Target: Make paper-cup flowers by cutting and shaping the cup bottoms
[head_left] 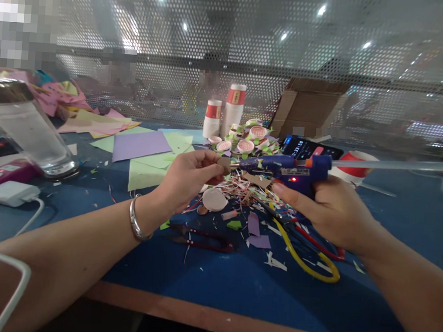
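Lower centre of frame: red snips (204,239) and yellow-handled scissors (313,266) are laid on the blue table (235,288).

Left hand (190,176): a small brown card piece (223,162) is pinched at the fingertips. Right hand (332,214): clenched round the grip of a blue glue gun (282,166), red lamp lit, centre of frame, nozzle touching or just short of the card.

Risks, as judged:
- fingertips burnt, with the nozzle that close
- glue dripped onto the paper scraps (243,185) directly below

Containers:
- glass (30,132), left edge: clear, contents cannot be told
- paper cups (233,111), upper centre: stacked, insides hidden
- cardboard box (309,106), upper right of centre: flaps open, inside not seen
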A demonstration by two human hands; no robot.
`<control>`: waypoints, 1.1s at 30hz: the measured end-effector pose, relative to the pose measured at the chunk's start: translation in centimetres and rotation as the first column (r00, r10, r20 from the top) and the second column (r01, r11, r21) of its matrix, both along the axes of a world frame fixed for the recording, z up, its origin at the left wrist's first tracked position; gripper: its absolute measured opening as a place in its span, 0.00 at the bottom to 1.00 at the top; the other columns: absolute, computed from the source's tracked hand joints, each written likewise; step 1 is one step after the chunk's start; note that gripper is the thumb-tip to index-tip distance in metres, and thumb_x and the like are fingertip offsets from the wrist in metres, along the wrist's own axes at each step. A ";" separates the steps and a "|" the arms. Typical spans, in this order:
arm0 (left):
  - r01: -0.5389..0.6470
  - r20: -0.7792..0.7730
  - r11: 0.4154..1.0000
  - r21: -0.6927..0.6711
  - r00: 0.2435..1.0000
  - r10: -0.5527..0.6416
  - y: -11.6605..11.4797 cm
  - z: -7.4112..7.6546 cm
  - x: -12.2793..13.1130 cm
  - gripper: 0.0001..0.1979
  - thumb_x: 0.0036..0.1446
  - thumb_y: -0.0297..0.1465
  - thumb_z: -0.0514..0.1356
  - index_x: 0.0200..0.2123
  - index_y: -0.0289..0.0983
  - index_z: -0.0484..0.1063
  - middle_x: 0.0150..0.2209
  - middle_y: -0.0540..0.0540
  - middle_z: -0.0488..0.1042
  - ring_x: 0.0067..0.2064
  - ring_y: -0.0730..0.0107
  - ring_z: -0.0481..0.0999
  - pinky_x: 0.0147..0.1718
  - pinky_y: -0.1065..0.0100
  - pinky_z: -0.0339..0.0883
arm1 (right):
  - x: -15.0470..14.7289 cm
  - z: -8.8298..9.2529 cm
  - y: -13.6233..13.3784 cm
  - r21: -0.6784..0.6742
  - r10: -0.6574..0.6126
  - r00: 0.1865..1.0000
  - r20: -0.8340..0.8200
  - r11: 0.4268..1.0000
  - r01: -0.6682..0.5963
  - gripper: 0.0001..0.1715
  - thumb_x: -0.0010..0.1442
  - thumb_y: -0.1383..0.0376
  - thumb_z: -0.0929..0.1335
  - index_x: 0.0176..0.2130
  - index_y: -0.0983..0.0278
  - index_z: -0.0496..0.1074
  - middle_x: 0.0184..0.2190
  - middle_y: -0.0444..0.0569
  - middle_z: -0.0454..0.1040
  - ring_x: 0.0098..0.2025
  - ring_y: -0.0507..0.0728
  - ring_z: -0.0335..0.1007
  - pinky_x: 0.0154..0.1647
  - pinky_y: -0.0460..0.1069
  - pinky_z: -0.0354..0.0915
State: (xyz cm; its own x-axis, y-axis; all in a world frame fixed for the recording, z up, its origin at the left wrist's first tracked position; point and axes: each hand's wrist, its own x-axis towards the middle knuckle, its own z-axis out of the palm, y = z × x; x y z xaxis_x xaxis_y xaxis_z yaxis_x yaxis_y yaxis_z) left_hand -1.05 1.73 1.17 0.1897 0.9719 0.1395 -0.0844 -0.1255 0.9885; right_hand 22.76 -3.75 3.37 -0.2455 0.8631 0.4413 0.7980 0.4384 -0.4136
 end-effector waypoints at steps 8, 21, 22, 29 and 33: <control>0.002 -0.055 0.999 0.034 0.998 0.000 0.1 -0.1 -0.2 0.04 0.54 0.28 0.67 0.34 0.35 0.78 0.32 0.46 0.80 0.34 0.73 0.77 0.38 0.68 0.72 | 0.2 -0.1 0.0 0.024 -0.019 0.997 0.081 1.000 0.017 0.26 0.65 0.47 0.63 0.26 0.62 0.72 0.22 0.48 0.76 0.24 0.57 0.69 0.27 0.51 0.61; -0.017 -0.057 0.999 0.030 0.998 0.018 0.2 -0.1 0.1 0.01 0.54 0.26 0.66 0.32 0.35 0.77 0.31 0.47 0.79 0.32 0.74 0.76 0.35 0.69 0.70 | 0.0 0.0 0.1 0.086 0.002 0.997 0.082 0.996 -0.009 0.24 0.64 0.49 0.65 0.23 0.60 0.67 0.16 0.43 0.67 0.19 0.54 0.60 0.23 0.50 0.55; -0.017 -0.059 0.999 0.030 0.998 0.019 0.2 -0.1 0.1 0.01 0.54 0.26 0.66 0.32 0.35 0.77 0.31 0.47 0.79 0.32 0.74 0.77 0.35 0.69 0.70 | 0.0 0.0 0.1 0.088 0.003 0.996 0.084 0.996 -0.010 0.24 0.64 0.49 0.65 0.22 0.59 0.65 0.15 0.42 0.63 0.19 0.54 0.58 0.23 0.50 0.55; -0.009 -0.061 0.999 0.040 0.998 0.011 0.1 -0.2 0.1 0.02 0.55 0.27 0.66 0.33 0.34 0.77 0.32 0.45 0.80 0.33 0.72 0.78 0.35 0.68 0.70 | 0.0 0.0 0.1 0.068 -0.022 0.994 0.107 0.998 0.014 0.25 0.63 0.49 0.64 0.21 0.58 0.63 0.15 0.44 0.64 0.19 0.55 0.59 0.23 0.50 0.53; -0.007 -0.058 0.999 0.047 0.998 0.010 0.2 -0.2 0.0 0.03 0.54 0.28 0.67 0.32 0.34 0.76 0.31 0.45 0.80 0.33 0.73 0.77 0.34 0.68 0.70 | 0.0 0.0 0.1 0.073 -0.036 0.993 0.113 0.997 0.028 0.24 0.63 0.49 0.64 0.21 0.58 0.63 0.15 0.44 0.64 0.20 0.55 0.60 0.23 0.50 0.54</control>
